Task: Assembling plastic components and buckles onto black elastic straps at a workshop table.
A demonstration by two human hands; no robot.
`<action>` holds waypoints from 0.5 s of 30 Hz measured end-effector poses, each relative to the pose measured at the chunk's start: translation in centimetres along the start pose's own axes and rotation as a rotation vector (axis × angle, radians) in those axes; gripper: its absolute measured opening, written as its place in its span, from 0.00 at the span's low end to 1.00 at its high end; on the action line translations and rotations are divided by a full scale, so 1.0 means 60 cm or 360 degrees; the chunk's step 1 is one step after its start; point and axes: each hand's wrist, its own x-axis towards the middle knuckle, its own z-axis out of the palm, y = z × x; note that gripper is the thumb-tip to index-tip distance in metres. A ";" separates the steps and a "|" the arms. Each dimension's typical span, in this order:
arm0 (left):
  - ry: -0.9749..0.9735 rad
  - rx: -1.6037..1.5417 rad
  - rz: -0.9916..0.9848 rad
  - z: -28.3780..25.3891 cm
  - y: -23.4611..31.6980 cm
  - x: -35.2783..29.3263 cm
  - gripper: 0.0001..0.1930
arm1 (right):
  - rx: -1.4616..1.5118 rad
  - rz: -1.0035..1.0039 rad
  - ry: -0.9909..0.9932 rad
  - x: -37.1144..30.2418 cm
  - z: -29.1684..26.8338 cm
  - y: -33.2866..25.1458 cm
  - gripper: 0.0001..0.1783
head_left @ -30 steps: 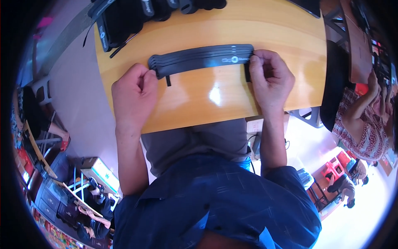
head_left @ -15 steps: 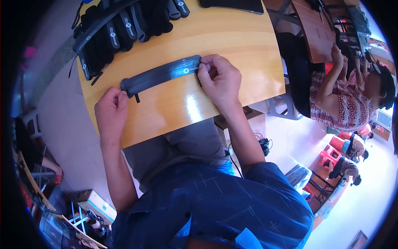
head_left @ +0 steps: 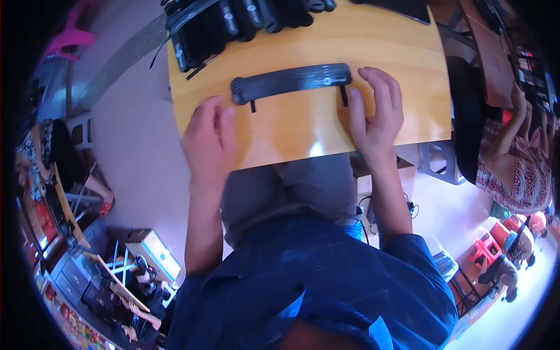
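A flat dark grey strap bundle (head_left: 286, 81) with rounded ends and a pale printed mark lies across the wooden table (head_left: 402, 52). Two short black tabs stick out from its near edge, one toward each end. Beside its left end, a little nearer to me, is my left hand (head_left: 209, 137), slightly blurred, with fingers apart and nothing in them. Just off the right end is my right hand (head_left: 376, 114), thumb and fingers spread, also holding nothing. Neither hand appears to touch the bundle.
Several similar dark straps (head_left: 233, 26) are heaped at the table's far left, with a thin black strip (head_left: 201, 67) beside them. A flat black object (head_left: 408, 9) rests at the far right corner. Someone in a patterned top (head_left: 507, 169) sits to the right; a carton (head_left: 154, 254) stands lower left.
Both hands have let go of the strap bundle's ends and opened. The bundle now lies on the table. My whole view has shifted, so the table sits further right and higher.
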 end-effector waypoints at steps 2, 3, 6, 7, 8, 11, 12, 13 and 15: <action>-0.0059 0.0128 0.0310 -0.006 0.018 -0.029 0.29 | -0.0065 -0.0264 -0.0327 -0.017 -0.004 -0.025 0.27; -0.0188 0.0245 0.0473 -0.003 0.030 -0.039 0.38 | -0.0041 -0.0263 -0.0343 -0.025 0.001 -0.037 0.27; -0.0521 0.0268 0.0640 0.020 0.056 -0.040 0.45 | -0.0219 -0.0369 -0.1012 -0.035 0.025 -0.063 0.42; -0.0523 0.0274 0.0625 0.024 0.056 -0.034 0.45 | -0.0206 -0.0372 -0.1021 -0.035 0.030 -0.064 0.42; -0.0548 0.0248 0.0624 0.029 0.054 -0.023 0.47 | -0.0260 -0.0356 -0.1051 -0.033 0.033 -0.062 0.43; -0.0565 0.0292 0.0586 0.039 0.036 0.002 0.53 | -0.0383 -0.0340 -0.1086 -0.029 0.036 -0.047 0.48; -0.0589 0.0331 0.0546 0.036 0.029 0.001 0.53 | -0.0430 -0.0273 -0.1082 -0.028 0.026 -0.046 0.49; -0.0605 0.0375 0.0511 0.034 0.021 0.002 0.55 | -0.0474 -0.0212 -0.1067 -0.028 0.019 -0.044 0.50; -0.0647 0.0388 0.0494 0.030 0.016 -0.001 0.55 | -0.0588 -0.0223 -0.1037 -0.039 0.010 -0.026 0.50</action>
